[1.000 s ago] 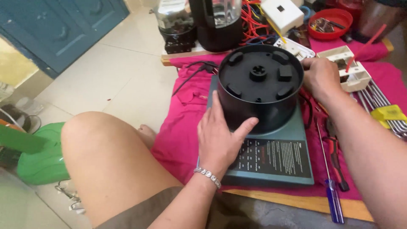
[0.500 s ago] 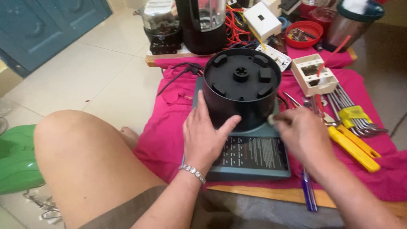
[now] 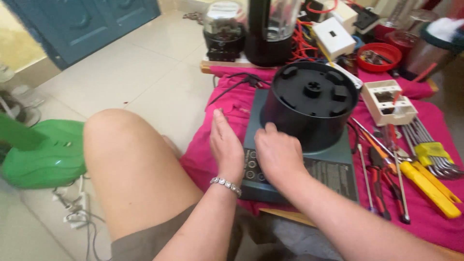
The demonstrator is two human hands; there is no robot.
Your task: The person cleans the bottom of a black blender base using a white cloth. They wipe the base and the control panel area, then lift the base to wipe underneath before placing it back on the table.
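Since half a second ago, the left hand (image 3: 226,145) has been lifted off the black cylindrical housing (image 3: 309,104) and is held open, fingers together, at the slab's left edge; the right hand (image 3: 278,152) has been brought across and laid flat on the grey-green cooktop slab (image 3: 338,166), fingertips touching the housing's lower wall. The housing is seen upside down on the slab, its round base ribbed with a central hub. A dark printed panel is carried on the slab's near face. A yellow-handled tool (image 3: 427,186) lies on the pink cloth (image 3: 212,145).
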